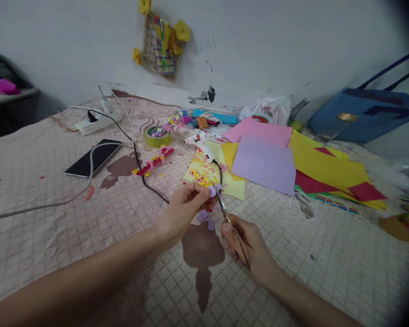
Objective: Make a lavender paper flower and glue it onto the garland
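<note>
Between the thumb and fingers of my left hand [191,202] is pinched a small purple paper piece [212,191]. My right hand [243,243] grips a pair of scissors [226,217], whose blades point up and away, right beside the paper piece. Just below the hands, small purple paper squares [211,224] lie on the patterned cloth [150,268]. Beyond them is a pale yellow sheet [234,187] strewn with yellow and pink paper scraps [204,175]. A white glue gun [203,146] rests at that sheet's far edge.
Purple [264,163] and pink sheets [259,131] overlap at right, near yellow card [327,161] and white string [306,204]. At left are a phone [93,159], a power strip [97,123] and cables. A tape roll [157,137] and a red decorated strip [155,161] sit mid-table; a blue bag [368,113] stands behind.
</note>
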The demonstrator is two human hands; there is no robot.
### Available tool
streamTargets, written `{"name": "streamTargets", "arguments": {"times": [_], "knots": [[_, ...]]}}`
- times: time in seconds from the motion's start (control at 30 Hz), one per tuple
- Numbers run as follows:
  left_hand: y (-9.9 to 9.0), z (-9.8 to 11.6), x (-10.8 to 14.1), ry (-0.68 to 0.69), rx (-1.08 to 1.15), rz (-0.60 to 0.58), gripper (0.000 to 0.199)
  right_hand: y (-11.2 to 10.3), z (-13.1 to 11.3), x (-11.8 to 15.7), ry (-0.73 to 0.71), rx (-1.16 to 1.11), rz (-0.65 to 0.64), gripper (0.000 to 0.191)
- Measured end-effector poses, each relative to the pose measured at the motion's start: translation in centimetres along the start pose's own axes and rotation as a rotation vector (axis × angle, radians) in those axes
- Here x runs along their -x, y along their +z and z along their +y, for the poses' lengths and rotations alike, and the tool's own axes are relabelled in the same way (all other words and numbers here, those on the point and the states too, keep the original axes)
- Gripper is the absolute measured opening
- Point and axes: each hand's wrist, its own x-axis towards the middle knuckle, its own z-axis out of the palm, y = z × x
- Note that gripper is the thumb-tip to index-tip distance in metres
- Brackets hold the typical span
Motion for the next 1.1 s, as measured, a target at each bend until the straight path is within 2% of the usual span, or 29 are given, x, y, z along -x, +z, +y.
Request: {"name": "streamTargets", "arguments": {"times": [0.23,0.33,0.47,0.53,0.7,0.93,1.03,1.1], "knots": [[-0.1,-0.1,-0.1,0.007,-0.018,-0.001,0.017,0.2,0.0,0.0,0.018,-0.053,0.005,0.043],[-0.4,0.2,-0.3,0.002,-0.137,-0.042,0.016,-0.3,-0.3,-0.3,0.07,-0.15,0.012,0.044],[-0.8,0.6,-0.4,-0.068,-0.413,-0.283,0.018,-2.0,-1.4,-1.0,0.106,-0.177,0.045,0.042],[-1.0,0.6,-0.4,-0.062,-0.545,-0.398,0.017,-2.8,-1.8,-1.3,0.1,-0.145,0.012,0.036],[-1.3,-0.1,0.0,0.013,-0.776,-0.514,0.014,-3.2,-1.3,-1.3,0.105,-0.124,-0.102,0.025],[-1.4,-0.2,0.0,0.084,-0.839,-0.533,0.013,-2.6,-0.9,-1.2,0.059,-0.165,-0.146,0.022],[-1.3,-0.2,-0.1,0.057,-0.761,-0.476,0.016,-2.5,-0.8,-1.3,0.04,-0.124,-0.08,0.021],[-1.2,-0.4,-0.1,0.005,-0.669,-0.447,0.017,-2.3,-0.7,-1.3,0.029,-0.111,0.008,0.02]]}}
